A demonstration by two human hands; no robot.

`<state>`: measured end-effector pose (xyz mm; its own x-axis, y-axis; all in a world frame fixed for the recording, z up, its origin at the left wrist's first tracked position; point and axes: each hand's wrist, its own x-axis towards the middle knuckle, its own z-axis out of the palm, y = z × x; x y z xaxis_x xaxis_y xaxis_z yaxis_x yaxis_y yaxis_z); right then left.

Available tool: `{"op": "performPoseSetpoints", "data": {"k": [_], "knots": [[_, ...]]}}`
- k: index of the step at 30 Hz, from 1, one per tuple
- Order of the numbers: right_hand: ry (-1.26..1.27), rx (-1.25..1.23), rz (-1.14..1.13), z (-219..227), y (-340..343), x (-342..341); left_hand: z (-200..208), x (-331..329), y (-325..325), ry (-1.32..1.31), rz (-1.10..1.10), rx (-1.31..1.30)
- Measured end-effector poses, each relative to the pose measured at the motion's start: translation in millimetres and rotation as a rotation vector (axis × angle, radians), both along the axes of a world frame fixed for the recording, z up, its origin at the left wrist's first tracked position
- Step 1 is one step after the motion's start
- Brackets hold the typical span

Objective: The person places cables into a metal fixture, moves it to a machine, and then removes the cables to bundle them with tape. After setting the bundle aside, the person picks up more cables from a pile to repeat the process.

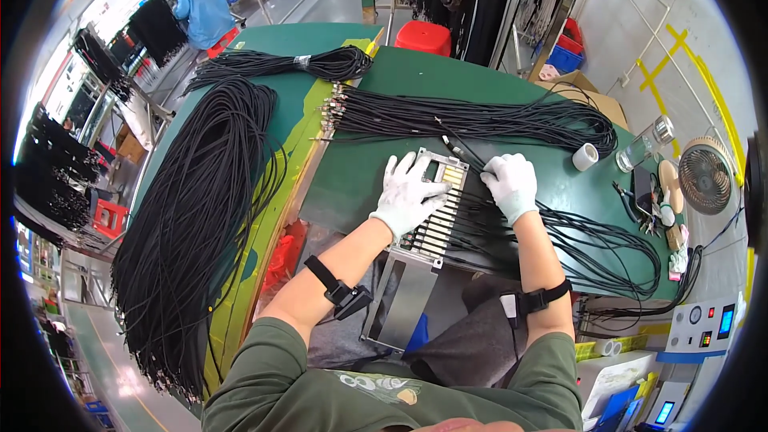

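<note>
A metal slotted fixture [422, 246] sits at the table's front edge, with black cables lying side by side in its slots and trailing right. My left hand [406, 196], in a white glove, rests on the fixture's upper left part with its fingers spread. Just right of the fixture, my right hand [512, 186], also gloved, is closed with its fingertips bent down. A black cable [472, 158] with a metal end runs into its fingers; the exact grip is partly hidden. Cable tails [592, 238] loop across the green table to the right.
A bundle of black cables [472, 116] lies beyond the fixture; a large pile [200, 216] hangs at left. At right are a white roll [585, 157], a glass bottle [640, 148], pliers [624, 200] and a fan [708, 176]. A co-worker [204, 12] sits far left.
</note>
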<state>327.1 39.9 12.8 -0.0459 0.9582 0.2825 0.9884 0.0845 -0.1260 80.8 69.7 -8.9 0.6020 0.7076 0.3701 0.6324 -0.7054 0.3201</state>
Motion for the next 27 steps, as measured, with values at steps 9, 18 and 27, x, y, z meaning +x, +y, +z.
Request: {"op": "performPoseSetpoints", "data": {"k": [9,18,27], "knots": [[0.16,0.243,0.306,20.9,-14.5,-39.4,-29.6,-8.0,15.9,-0.58,0.042,-0.173],[0.533,-0.009,0.404,25.8,-15.9,-61.3,0.7,-4.3,10.6,-0.601,-0.139,-0.013],[0.441,0.073,0.378,15.6,-26.5,-34.1,7.8,-15.3,13.1,-0.446,-0.106,0.19]]}}
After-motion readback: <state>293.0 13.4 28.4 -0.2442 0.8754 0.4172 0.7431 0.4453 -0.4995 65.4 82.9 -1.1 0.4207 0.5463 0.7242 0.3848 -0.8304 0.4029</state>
